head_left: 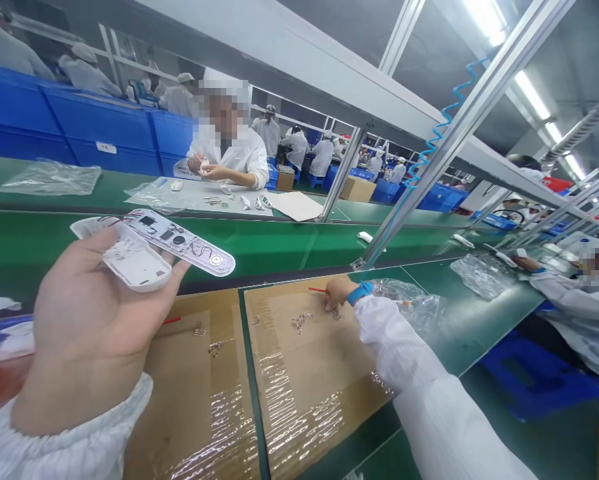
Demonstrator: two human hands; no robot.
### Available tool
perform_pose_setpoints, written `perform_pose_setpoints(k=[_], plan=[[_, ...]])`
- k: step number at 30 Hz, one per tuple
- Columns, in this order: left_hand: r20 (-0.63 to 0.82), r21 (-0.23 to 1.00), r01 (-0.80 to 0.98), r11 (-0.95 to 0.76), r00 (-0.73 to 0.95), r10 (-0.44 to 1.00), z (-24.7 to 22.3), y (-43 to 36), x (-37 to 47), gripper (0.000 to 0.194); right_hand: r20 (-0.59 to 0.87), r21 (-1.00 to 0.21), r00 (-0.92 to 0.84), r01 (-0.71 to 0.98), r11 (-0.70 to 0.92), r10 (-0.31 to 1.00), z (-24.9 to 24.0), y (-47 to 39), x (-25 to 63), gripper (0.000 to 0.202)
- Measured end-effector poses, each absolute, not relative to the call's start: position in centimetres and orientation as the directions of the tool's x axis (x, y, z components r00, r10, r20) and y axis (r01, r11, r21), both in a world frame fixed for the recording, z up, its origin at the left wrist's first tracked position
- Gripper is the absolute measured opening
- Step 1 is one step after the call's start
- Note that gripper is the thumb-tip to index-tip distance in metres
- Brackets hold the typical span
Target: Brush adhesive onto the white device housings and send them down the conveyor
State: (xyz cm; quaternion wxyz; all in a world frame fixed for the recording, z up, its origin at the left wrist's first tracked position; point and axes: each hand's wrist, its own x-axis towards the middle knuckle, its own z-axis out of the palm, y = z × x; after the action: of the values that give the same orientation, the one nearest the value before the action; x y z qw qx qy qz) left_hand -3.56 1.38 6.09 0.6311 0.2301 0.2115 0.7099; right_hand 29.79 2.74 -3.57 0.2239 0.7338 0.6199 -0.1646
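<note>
My left hand point(96, 300) is raised at the left, its fingers wrapped round an opened white plastic housing point(136, 263). A long white panel with a round end and electronic parts, a circuit board panel point(179, 241), lies across the housing, with thin wires at its left end. My right hand point(342, 292) reaches down to the far part of the right cardboard sheet point(324, 360). Its fingers are bent together over small metal parts point(336, 313); what they pinch is hidden. Beside its fingertips a thin red stick point(318, 290) points left. More small metal parts point(302, 322) lie in a loose pile nearby.
A second cardboard sheet point(194, 387) carries a few metal parts and a red stick point(172, 321). Beyond runs a green conveyor belt point(279, 243) with a white piece point(365, 237). A metal post point(454, 133) rises at right. Co-workers sit opposite and at far right.
</note>
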Motion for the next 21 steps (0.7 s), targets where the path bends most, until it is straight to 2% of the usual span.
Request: perform_pose_setpoints(k=[3,7,13,16,21], plan=[[0.085,0.575,-0.81,-0.112,-0.077,0.993,6.1,1.4,-3.6,0.015,-0.603,0.035,0.068,0.998,-0.059,0.795,-3.6,3.0,28.7,0.027],[0.067,0.557,-0.825,-0.093,-0.066,0.996,6.1,1.6,-3.6,0.015,-0.576,-0.058,-0.046,0.998,0.015,0.816,-2.8,3.1,27.5,0.024],[0.007,0.507,-0.856,-0.103,-0.115,0.993,5.7,2.0,-3.2,0.014,-0.464,-0.028,-0.019,1.0,0.007,0.886,-1.4,2.7,27.2,0.025],[-0.078,0.452,-0.888,-0.086,-0.135,0.988,5.4,2.7,-2.1,0.016,-0.413,-0.007,-0.024,1.0,0.024,0.91,-1.4,2.4,26.9,0.024],[-0.214,0.407,-0.911,0.058,-0.033,0.976,4.7,5.4,1.8,0.013,-0.432,-0.025,-0.092,0.996,0.09,0.897,-3.2,2.5,25.1,0.024]])
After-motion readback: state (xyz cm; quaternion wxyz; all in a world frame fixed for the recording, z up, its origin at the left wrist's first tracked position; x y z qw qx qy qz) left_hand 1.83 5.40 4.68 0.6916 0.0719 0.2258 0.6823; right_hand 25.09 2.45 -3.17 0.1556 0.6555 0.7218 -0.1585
